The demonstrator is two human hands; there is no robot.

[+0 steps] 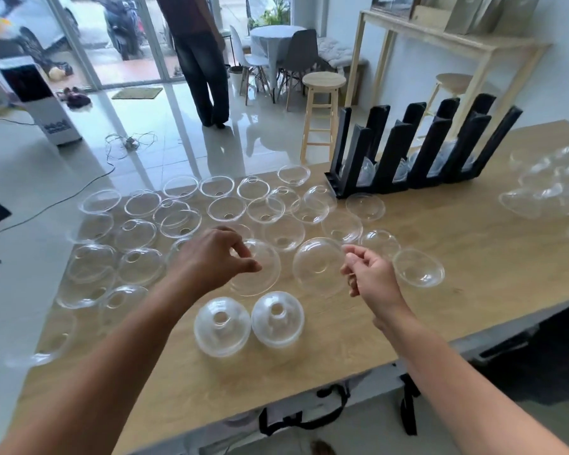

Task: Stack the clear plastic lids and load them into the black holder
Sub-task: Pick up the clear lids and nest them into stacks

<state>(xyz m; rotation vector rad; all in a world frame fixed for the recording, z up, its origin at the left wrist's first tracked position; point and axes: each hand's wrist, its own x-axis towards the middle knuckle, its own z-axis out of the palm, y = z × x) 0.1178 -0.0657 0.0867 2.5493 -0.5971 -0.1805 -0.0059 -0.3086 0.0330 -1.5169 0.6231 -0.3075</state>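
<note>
Wooden tabletop (473,257): left hand (211,261) pinches a glossy domed lid (260,279), right hand (372,277) a tilted lid (316,267) by its rim.

Two hands (211,257) (372,274), one black holder (398,149), two stools (323,81) (454,82), over thirty clear lids (222,323).

Clear domed lids (222,326) loose, mostly unstacked; black slotted holder (393,156) upright behind them, partly loaded.

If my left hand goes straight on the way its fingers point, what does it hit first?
Most likely the clear dome lid lying right at the fingertips of the left hand; whether they touch it is unclear. Beyond it is the tilted lid that the right hand pinches by its rim.
</note>
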